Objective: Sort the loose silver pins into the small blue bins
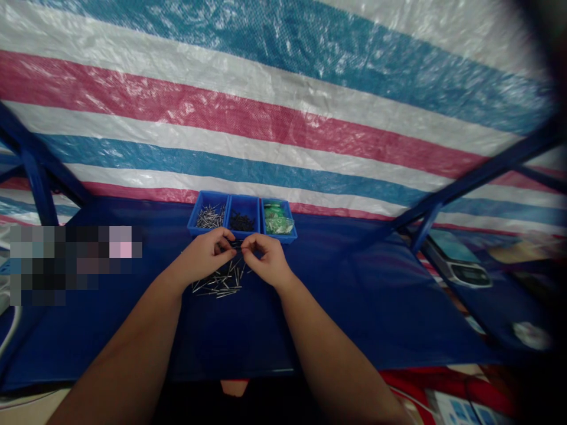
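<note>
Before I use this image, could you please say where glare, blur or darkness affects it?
In the head view, glare speckles the striped sheet; a whitish thing at far right is blurred; the right edge darkens; mosaic blocks hide an area at left; detail between left hand and right hand is too small to read.

The left hand (206, 252) and right hand (269, 261) are held with fingertips nearly meeting over thin metal rods (224, 290) scattered on the blue counter (354, 301). Beyond, silvery pins (210, 218), black pieces (242, 222) and green packets (278, 221) are contained in three blue bins (282, 239).
</note>
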The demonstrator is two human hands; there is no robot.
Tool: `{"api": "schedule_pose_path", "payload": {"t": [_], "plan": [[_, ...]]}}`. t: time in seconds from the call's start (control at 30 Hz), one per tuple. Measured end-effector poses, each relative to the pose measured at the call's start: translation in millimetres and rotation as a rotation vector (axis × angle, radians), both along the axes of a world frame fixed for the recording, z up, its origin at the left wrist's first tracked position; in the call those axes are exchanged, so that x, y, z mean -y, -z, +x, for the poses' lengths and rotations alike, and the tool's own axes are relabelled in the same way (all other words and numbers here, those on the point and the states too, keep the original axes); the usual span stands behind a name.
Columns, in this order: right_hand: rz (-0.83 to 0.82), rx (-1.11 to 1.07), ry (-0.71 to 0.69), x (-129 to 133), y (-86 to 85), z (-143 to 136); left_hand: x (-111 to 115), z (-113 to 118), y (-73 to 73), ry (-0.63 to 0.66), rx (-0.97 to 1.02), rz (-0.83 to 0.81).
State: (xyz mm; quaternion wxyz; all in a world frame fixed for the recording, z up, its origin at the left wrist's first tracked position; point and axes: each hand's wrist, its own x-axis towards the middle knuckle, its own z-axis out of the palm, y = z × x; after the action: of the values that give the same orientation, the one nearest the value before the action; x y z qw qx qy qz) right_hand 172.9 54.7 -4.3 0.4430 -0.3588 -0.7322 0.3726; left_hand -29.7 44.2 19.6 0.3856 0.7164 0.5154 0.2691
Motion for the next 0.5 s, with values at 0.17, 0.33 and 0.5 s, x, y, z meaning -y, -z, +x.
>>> {"api": "schedule_pose_path", "payload": {"t": [0.17, 0.33, 0.5], "plan": [[-0.010, -0.101, 0.086, -5.4, 4.4, -0.7, -2.6, -7.3, 5.7, -0.025, -0.353, 0.020], [0.046, 0.065, 0.168, -9.2, 2.1, 5.1, -4.2, -8.1, 4.2, -0.010, -0.462, 0.022], [0.119, 0.443, 0.073, -4.9, -1.3, 2.6, -5.3, -10.2, 5.1, -0.041, -0.532, 0.025]]}}
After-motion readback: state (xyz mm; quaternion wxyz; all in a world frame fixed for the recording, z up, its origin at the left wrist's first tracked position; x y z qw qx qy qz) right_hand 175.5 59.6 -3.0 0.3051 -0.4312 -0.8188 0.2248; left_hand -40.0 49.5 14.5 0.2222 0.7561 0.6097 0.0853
